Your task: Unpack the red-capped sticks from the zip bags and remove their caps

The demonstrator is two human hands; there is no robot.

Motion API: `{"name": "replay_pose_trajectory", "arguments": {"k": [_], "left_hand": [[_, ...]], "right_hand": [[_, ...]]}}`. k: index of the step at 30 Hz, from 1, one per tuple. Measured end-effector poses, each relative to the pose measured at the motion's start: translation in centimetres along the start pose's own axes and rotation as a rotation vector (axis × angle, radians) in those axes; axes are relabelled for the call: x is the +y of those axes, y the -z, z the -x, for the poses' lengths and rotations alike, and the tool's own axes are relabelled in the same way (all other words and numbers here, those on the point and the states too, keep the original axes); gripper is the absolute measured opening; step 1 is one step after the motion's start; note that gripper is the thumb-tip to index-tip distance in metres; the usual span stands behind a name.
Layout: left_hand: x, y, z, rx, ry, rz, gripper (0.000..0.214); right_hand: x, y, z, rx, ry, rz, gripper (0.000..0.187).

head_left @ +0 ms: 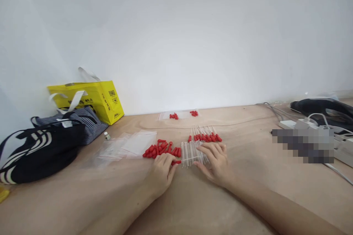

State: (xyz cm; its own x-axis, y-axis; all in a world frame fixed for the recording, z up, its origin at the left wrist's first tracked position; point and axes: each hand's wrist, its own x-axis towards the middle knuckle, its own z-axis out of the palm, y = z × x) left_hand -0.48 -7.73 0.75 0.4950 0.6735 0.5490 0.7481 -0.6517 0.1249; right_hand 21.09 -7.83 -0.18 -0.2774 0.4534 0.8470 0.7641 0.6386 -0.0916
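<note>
My left hand point(162, 172) is closed, with a red rubber dropper bulb point(176, 162) between thumb and forefinger. Just right of it lies a row of clear glass dropper tubes point(187, 151), side by side, with a pale line running across them. Over the right end of that row is my right hand point(216, 163), its thumb and fingers apart and the tips at the tubes. A heap of loose red bulbs point(157, 149) sits beyond my left hand. Behind the tubes, several droppers with red bulbs fitted point(208, 137) lie fanned out, bulbs toward me.
Clear plastic bags point(129, 145) lie left of the bulbs, near a small bottle point(107, 136). Further back is a bag with red-bulbed droppers point(183, 115). A yellow bag point(110, 99) and black bag point(55, 150) stand left; a power strip point(288, 124) and cables lie right.
</note>
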Motion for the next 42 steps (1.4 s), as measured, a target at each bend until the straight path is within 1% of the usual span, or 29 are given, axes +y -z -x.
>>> {"name": "replay_pose_trajectory", "arguments": {"k": [3,5,7,9,11,13,16,20,24,26,29,32,34,36,38,42], "left_hand": [[0.7,-0.8,0.0,0.022,-0.073,-0.043,0.012],[1.0,-1.1,-0.1,0.048,-0.109,-0.043,0.012],[1.0,-1.3,-0.2,0.106,-0.110,-0.019,0.011],[1.0,-1.5,-0.2,0.206,-0.027,0.040,0.012],[1.0,-1.7,-0.3,0.257,0.099,0.124,0.015],[1.3,-1.7,-0.5,0.202,0.153,0.196,0.011],[2.2,-1.4,-1.0,0.072,0.108,0.223,0.013],[3.5,-1.0,-1.4,0.022,0.097,0.202,0.019],[3.7,-1.1,-1.4,-0.003,0.067,0.161,0.019],[3.4,-1.1,-1.4,0.005,0.050,0.102,0.020],[2.7,-0.8,-1.4,0.054,-0.005,-0.007,0.019],[2.2,-0.4,-1.3,0.073,-0.054,-0.079,0.018],[2.0,-0.4,-1.3,0.072,-0.066,-0.104,0.018],[1.9,-0.6,-1.2,0.083,-0.069,-0.121,0.019],[2.0,-1.0,-1.2,0.103,-0.075,-0.122,0.019],[2.3,-1.4,-1.1,0.103,-0.123,-0.092,0.021]], "right_hand": [[-0.3,-0.3,0.2,-0.093,0.126,-0.006,0.027],[-0.3,-0.7,0.4,-0.127,0.159,-0.011,0.021],[-0.4,-1.1,0.6,-0.150,0.162,-0.011,0.025],[-0.3,-1.2,0.7,-0.175,0.158,-0.018,0.036],[-0.3,-1.1,0.7,-0.197,0.148,-0.057,0.043],[-0.2,-0.9,0.6,-0.190,0.128,-0.129,0.044],[-0.3,-0.5,0.3,-0.177,0.093,-0.208,0.042],[-0.8,-0.3,-0.1,-0.226,0.100,-0.178,0.044],[-1.0,-0.6,0.0,-0.220,0.147,-0.095,0.045],[-0.7,-0.8,0.2,-0.184,0.136,-0.019,0.041],[-0.1,-0.9,0.3,-0.087,0.105,0.130,0.034],[0.4,-0.8,0.2,0.002,0.128,0.213,0.029],[0.5,-0.8,0.2,0.007,0.149,0.203,0.022],[0.5,-0.9,0.1,-0.031,0.153,0.159,0.016],[0.3,-1.1,0.1,-0.054,0.140,0.110,0.014],[-0.3,-1.2,0.3,-0.017,0.154,0.035,0.012]]}}
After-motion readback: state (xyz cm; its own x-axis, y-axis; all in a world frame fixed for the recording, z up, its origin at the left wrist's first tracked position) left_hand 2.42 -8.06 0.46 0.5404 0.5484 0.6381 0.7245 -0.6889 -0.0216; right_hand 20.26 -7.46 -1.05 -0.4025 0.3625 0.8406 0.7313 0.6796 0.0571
